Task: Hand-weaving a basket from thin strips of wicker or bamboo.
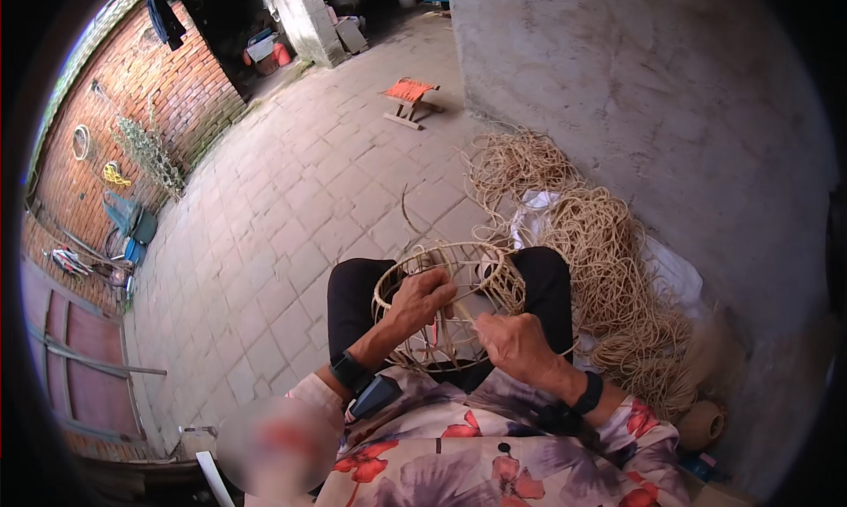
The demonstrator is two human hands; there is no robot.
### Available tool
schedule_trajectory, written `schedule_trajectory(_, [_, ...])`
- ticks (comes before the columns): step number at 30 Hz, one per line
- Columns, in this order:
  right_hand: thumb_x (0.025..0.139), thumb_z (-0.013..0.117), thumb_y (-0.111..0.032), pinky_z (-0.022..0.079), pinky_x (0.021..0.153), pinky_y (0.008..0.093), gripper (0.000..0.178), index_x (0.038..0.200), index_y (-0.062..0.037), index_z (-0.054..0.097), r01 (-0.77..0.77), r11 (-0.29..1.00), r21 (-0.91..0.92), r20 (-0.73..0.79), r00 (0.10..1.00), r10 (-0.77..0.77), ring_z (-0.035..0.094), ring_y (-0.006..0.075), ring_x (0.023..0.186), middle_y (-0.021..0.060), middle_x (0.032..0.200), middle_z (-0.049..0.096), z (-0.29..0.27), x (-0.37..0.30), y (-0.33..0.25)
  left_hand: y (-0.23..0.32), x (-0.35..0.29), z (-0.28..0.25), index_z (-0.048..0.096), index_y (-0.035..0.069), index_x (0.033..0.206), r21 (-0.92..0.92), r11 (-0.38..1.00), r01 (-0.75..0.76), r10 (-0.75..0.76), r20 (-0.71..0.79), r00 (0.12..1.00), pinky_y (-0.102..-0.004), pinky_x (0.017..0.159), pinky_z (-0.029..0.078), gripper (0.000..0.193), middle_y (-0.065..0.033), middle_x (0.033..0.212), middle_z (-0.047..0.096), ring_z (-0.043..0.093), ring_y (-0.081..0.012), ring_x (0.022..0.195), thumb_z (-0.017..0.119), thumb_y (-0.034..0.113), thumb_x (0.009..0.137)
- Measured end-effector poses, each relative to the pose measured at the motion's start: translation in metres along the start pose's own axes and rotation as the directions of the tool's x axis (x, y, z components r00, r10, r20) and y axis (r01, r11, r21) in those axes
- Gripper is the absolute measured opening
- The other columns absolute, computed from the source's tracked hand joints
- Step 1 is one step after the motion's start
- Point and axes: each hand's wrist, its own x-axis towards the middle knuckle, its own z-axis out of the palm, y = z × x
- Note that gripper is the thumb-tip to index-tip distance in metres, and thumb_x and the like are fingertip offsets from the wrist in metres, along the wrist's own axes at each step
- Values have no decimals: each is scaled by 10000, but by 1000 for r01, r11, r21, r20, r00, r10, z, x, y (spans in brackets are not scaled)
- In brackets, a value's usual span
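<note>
Across my lap, between my knees, rests a round open basket frame (386,281) of thin hoops and ribs, part of its right side wrapped in pale straw cord. My left hand (423,300) reaches over its left side with curled fingers; what they pinch is hidden. At the near right side of the frame my right hand (516,341) is closed like a fist on a thin straw cord, most of which its fingers cover. One loose strand (406,209) sticks up beyond the far rim.
A big heap of straw cord (595,242) lies over white sacking (675,273) along the grey wall (635,83) to my right. Ahead, a low orange-topped folding stool (409,90) stands on the paving. A brick wall (159,88) and blue containers (135,251) are at the left.
</note>
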Motion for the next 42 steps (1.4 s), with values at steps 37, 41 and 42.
schedule_trajectory(37, [746, 615, -102, 476, 594, 433, 147, 845, -54, 516, -75, 996, 50, -232, 969, 85, 614, 338, 678, 126, 756, 608, -2, 41, 16, -3, 20, -2, 609, -14, 812, 40, 999, -24, 18, 156, 988, -320, 580, 452, 257, -81, 669, 607, 596, -170, 633, 563, 232, 872])
schedule_trajectory(41, [739, 609, -82, 483, 596, 463, 287, 967, -40, 440, -59, 998, -27, -123, 991, 55, 616, 359, 667, 147, 724, 596, 9, 28, 0, 0, 18, -3, 612, -1, 794, -29, 1000, -2, 8, 196, 981, -284, 559, 433, 241, -39, 660, 586, 570, -126, 629, 558, 214, 890])
schedule_trajectory(42, [740, 603, -85, 484, 592, 467, 287, 970, -34, 438, -119, 992, -41, -82, 990, 115, 623, 357, 671, 151, 716, 598, 11, 28, -1, 1, 17, -3, 612, -1, 794, -27, 1000, -3, 8, 193, 981, -284, 559, 433, 241, -39, 660, 586, 570, -126, 629, 558, 214, 890])
